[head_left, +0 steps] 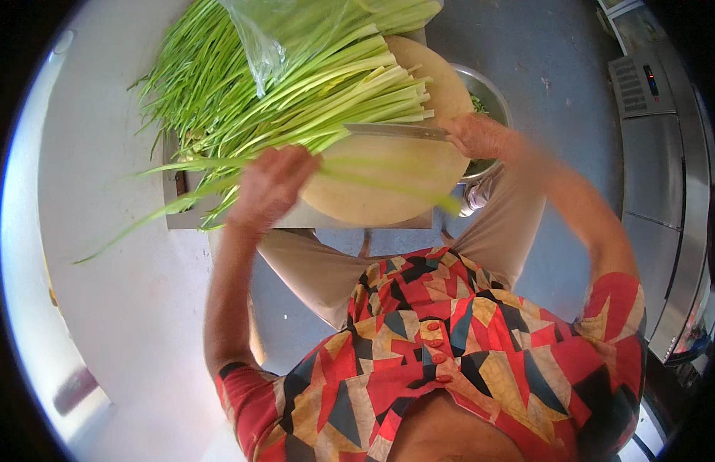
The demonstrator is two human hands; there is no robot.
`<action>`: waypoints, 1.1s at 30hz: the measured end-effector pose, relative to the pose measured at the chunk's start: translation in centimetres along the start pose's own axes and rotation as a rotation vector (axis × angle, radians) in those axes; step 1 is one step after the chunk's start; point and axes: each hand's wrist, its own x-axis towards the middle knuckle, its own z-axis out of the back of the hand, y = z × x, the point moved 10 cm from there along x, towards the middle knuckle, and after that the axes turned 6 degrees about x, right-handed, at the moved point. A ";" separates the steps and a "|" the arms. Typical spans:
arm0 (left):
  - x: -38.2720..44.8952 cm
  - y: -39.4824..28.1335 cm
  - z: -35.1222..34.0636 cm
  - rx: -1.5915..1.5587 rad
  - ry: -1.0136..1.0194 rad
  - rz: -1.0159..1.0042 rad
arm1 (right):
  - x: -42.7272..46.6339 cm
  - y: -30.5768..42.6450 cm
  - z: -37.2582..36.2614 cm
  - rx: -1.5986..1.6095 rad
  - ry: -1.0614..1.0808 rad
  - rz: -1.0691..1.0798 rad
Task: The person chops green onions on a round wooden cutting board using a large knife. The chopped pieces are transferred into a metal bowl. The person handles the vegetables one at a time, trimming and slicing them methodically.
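My left hand (279, 182) is closed around a few long green vegetable stalks (444, 201), blurred by motion. Their pale ends reach right across a round wooden cutting board (363, 209), while thin leafy ends trail to the left. In my right hand (473, 136), at the board's right side, is a knife (392, 131). Its blade points left, in front of the cut ends of a large pile of the same stalks (334, 104). The pile covers the board's far left part, with its leafy ends to the left.
Clear plastic (271, 52) lies over the pile's far part. Right of the board, partly hidden, stands a metal bowl (503, 101) with chopped greens (479, 105) inside. A low table (418, 220) bears the board. A white wall (115, 173) is at left, a metal appliance (652, 167) at right.
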 end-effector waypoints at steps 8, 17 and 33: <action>-3.2 -3.0 -17.4 -0.566 0.003 0.345 | 1.2 0.2 -0.3 -0.208 0.181 -0.155; -3.9 0.9 -20.2 -0.863 -0.084 0.523 | 0.7 0.6 -0.3 -0.133 0.116 -0.122; -12.8 4.0 -13.3 -0.200 -0.470 0.851 | 0.5 7.5 -0.4 -0.085 0.194 -0.110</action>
